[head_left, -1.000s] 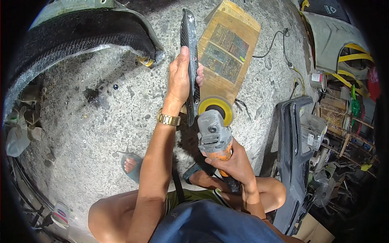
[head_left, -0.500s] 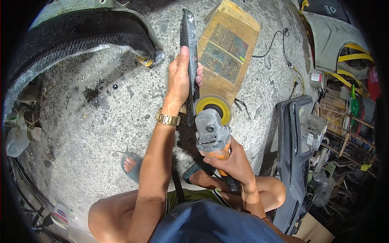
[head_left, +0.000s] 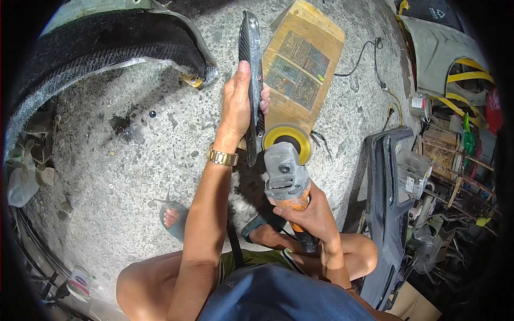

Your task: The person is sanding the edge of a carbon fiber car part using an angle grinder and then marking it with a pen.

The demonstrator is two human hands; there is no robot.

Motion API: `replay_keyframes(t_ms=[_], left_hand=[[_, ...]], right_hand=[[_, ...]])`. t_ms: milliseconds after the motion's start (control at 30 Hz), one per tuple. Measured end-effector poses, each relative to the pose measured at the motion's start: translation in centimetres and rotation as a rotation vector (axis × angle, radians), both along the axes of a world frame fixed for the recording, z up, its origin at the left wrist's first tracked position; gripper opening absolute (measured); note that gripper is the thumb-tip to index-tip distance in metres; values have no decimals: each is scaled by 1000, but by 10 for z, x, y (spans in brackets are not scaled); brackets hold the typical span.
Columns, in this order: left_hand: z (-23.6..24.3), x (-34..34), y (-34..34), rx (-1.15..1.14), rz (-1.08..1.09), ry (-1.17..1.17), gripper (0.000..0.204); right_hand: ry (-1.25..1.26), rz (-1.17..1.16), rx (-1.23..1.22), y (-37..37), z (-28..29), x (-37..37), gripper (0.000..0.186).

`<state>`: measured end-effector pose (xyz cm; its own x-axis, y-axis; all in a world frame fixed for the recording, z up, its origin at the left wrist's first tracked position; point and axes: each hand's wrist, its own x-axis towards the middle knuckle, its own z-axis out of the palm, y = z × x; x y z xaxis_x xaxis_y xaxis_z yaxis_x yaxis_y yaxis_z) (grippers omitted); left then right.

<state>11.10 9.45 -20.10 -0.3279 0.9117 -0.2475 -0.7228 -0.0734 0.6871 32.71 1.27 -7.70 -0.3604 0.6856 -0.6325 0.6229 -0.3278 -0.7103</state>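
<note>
A long, narrow black carbon-fibre part (head_left: 252, 53) stands nearly lengthwise before me. My left hand (head_left: 239, 101) is wrapped round its middle, thumb on the near side and fingertips showing at its right edge. My right hand (head_left: 313, 214) grips the orange and grey body of an angle grinder (head_left: 289, 182). At the grinder's head sits a round yellow disc (head_left: 292, 140), just right of the part's lower end with a small gap between them. Whether the disc spins, I cannot tell for sure. A wooden board (head_left: 308, 32) with printed panels lies behind the disc.
A large curved black panel (head_left: 123, 35) lies at the upper left. On the right are a long dark grey bumper-like part (head_left: 377, 214), a grey-green panel (head_left: 433, 53) and a heap of metal scraps. A black cable (head_left: 364, 51) runs over the concrete floor (head_left: 134, 171); a can (head_left: 79, 283) stands lower left.
My right hand has shifted the grinder slightly to the right, widening the gap between disc and black part. My left hand and the part have hardly moved.
</note>
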Motion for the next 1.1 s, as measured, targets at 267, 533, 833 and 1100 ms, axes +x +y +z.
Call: replay_keyframes(t_ms=[267, 533, 833, 1100], left_hand=[[3, 0, -1, -17, -19, 35, 62], [3, 0, -2, -29, -56, 79, 67], [4, 0, -1, -16, -23, 43, 64], [6, -1, -2, -18, -53, 83, 65]], right_hand=[[-20, 19, 18, -2, 0, -1, 65], [-10, 41, 25, -4, -7, 2, 70], [-10, 33, 44, -4, -7, 3, 68], [8, -6, 28, -5, -1, 0, 68]])
